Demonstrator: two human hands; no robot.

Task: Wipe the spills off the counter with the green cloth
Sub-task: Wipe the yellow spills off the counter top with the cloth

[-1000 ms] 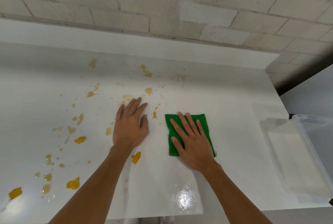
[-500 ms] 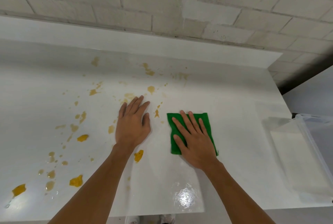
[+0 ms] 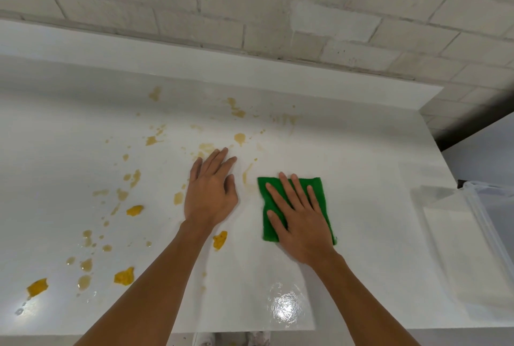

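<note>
A folded green cloth (image 3: 269, 223) lies flat on the white counter (image 3: 375, 178), right of centre. My right hand (image 3: 300, 220) presses down on it with fingers spread, covering most of it. My left hand (image 3: 211, 192) rests flat on the bare counter just left of the cloth, palm down, holding nothing. Yellow-orange spills (image 3: 135, 210) are scattered over the counter's left and middle, with thick blobs near the front left (image 3: 124, 276) and thin smears toward the back (image 3: 239, 138). One smeared streak (image 3: 246, 174) lies between my hands.
A white upstand and a pale brick wall (image 3: 250, 11) close off the back. A clear plastic bin (image 3: 484, 234) stands off the counter's right end. The counter's front edge runs along the bottom, with a glare spot (image 3: 283, 304) near it.
The small orange spot between my hands has been smeared into a pale streak as the cloth and my right hand shifted slightly. My left hand has stayed put.
</note>
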